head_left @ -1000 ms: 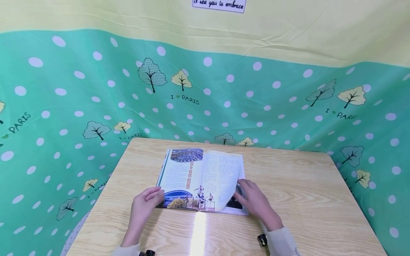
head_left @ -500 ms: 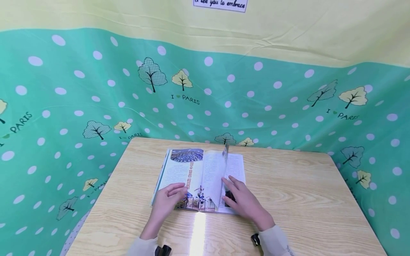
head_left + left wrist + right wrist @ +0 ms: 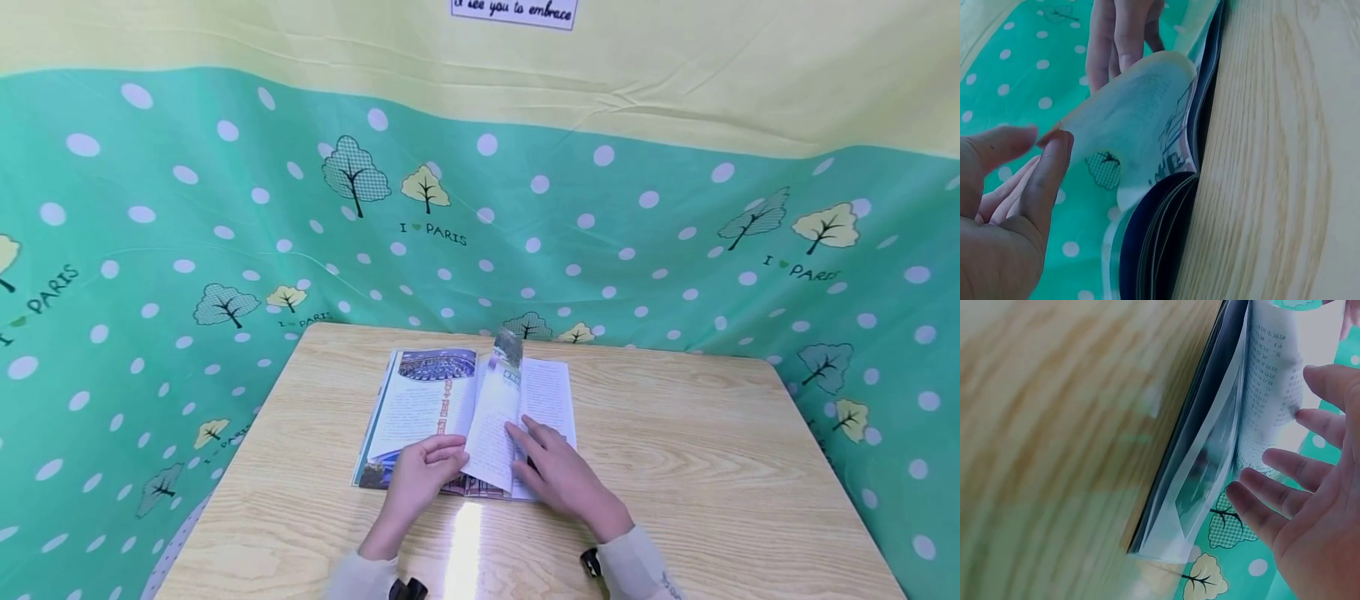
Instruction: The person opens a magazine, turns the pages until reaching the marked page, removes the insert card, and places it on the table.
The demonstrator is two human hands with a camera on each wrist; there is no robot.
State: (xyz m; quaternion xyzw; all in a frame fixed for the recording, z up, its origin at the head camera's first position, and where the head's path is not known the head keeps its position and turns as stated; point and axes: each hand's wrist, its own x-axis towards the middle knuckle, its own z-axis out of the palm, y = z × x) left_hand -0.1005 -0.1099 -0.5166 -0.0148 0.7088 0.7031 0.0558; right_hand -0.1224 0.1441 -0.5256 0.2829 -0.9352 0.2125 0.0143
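Note:
An open magazine (image 3: 401, 412) lies on the wooden table, with one page (image 3: 491, 433) raised and curving over its middle. My left hand (image 3: 423, 471) is at the raised page's left edge. In the left wrist view, the page's corner sits between the thumb and forefinger of my left hand (image 3: 1016, 194), which pinch it. My right hand (image 3: 562, 471) lies over the right half, its fingertips at the back of the raised page. Its fingers are spread and loosely bent in the right wrist view, where this hand (image 3: 1316, 469) faces the curved page (image 3: 1272, 381).
The wooden table (image 3: 697, 450) extends around the magazine. Behind it hangs a green and yellow cloth (image 3: 600, 275) with white dots and printed trees. A bright strip of light reflects off the table in front of the magazine.
The page on the right has risen and swung left past the spine. My left hand has moved right from the magazine's left corner to meet it. My right hand has followed leftward.

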